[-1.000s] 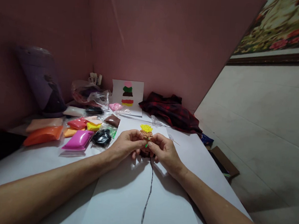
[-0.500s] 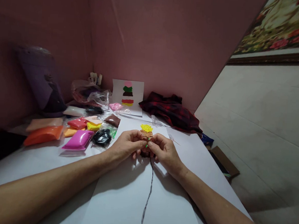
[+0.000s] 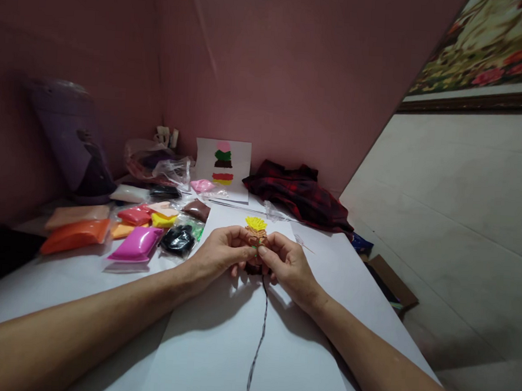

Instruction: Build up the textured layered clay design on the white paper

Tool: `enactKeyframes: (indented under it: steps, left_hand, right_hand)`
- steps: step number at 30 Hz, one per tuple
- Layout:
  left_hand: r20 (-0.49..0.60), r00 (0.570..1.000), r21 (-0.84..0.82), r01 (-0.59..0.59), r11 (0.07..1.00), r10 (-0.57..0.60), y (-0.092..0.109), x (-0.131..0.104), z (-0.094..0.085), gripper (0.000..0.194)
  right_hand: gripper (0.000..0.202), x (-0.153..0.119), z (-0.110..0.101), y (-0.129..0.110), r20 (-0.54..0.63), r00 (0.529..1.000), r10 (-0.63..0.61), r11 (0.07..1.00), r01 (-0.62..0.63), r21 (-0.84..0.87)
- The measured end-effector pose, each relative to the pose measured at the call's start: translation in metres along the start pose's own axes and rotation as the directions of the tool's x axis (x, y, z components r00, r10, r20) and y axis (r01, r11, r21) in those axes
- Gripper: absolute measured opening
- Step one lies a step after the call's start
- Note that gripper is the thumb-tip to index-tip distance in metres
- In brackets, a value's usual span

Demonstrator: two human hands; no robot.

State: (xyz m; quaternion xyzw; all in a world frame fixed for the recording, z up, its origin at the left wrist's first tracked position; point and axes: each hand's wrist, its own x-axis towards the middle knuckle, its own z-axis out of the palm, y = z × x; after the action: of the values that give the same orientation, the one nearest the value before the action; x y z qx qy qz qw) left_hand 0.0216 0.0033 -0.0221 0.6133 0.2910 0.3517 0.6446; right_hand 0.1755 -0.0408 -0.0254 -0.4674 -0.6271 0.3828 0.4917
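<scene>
Head view: left hand (image 3: 222, 249) and right hand (image 3: 286, 259), both grips narrow, thumb tips nearly meeting, pinching a tiny bright-green piece (image 3: 254, 251) over the large white paper sheet (image 3: 216, 352) on the white tabletop (image 3: 395, 321). Ruffled yellow fan-shaped piece (image 3: 256, 223) just beyond fingertips. Thin black twisted line (image 3: 263, 322) on sheet, nearer side. Shiny magenta plastic packet (image 3: 136, 246) left, among other coloured packets.

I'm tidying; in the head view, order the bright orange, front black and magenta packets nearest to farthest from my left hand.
1. Front black packet, left of your left hand.
2. Magenta packet, left of that.
3. Bright orange packet, farther left.
</scene>
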Motion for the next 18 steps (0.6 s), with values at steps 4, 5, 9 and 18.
enactKeyframes:
  steps: [4,5,9,18]
  left_hand:
    - [0.004,1.000,-0.008,0.005,1.000,-0.005,-0.0005,0.0004,0.0004,0.029]
    - [-0.001,1.000,-0.003,0.003,1.000,-0.003,0.0000,0.0002,0.0008,0.029]
    - [-0.017,1.000,0.021,0.006,1.000,-0.005,0.0019,-0.0005,0.0018,0.028]
    - [-0.025,1.000,0.045,0.007,0.999,-0.006,0.0014,0.0000,0.0020,0.027]
  right_hand:
    - [0.016,-0.0006,0.0000,-0.0010,-0.006,1.000,0.004,1.000,-0.004,-0.004]
    - [0.016,-0.0008,0.0000,-0.0010,-0.007,1.000,0.006,1.000,-0.006,-0.003]
    - [0.017,-0.0014,0.0005,-0.0009,-0.003,1.000,0.006,1.000,-0.006,0.005]
    - [0.019,-0.0014,0.0004,-0.0009,-0.004,1.000,0.014,1.000,-0.014,-0.001]
